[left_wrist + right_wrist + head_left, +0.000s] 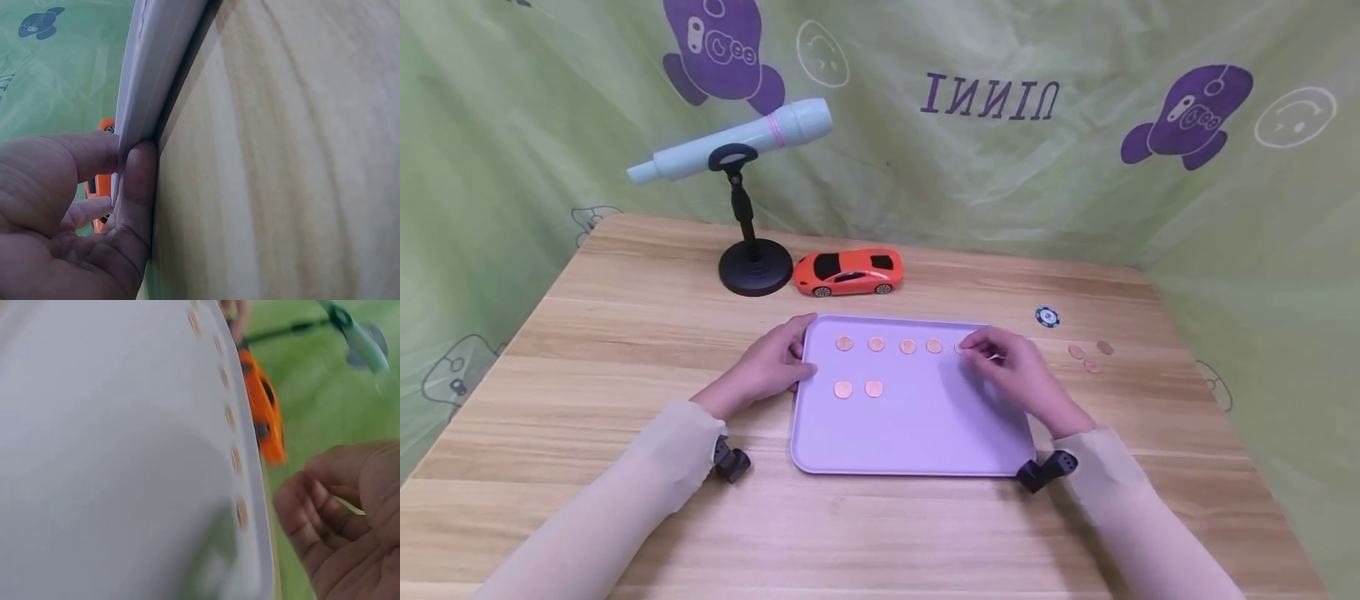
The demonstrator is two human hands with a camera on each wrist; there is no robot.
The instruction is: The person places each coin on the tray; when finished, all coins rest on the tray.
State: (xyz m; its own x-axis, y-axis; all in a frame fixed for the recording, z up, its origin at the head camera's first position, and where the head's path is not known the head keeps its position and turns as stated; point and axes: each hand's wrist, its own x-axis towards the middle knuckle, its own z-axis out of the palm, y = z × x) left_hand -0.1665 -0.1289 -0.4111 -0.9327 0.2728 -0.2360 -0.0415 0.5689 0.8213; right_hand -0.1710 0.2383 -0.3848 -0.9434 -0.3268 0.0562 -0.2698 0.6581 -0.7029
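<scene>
Tray (917, 433): lilac, flat on the bench (625, 333) at frame centre. Coins (876, 343): copper; a row along the tray's upper edge, two more below at left. One coin (958, 349) at the row's right end lies at the fingertips of the right hand (1022, 379), whose fingers are curled; whether they pinch the coin cannot be told. Left hand (767, 367): grips the tray's left rim, thumb on top and fingers against the edge. Loose coins (1090, 354): on the bench, right of the tray. Poker chip (1047, 317): just above them. Orange toy car (848, 272): above the tray. Microphone (730, 142) on a black stand: upper left.
</scene>
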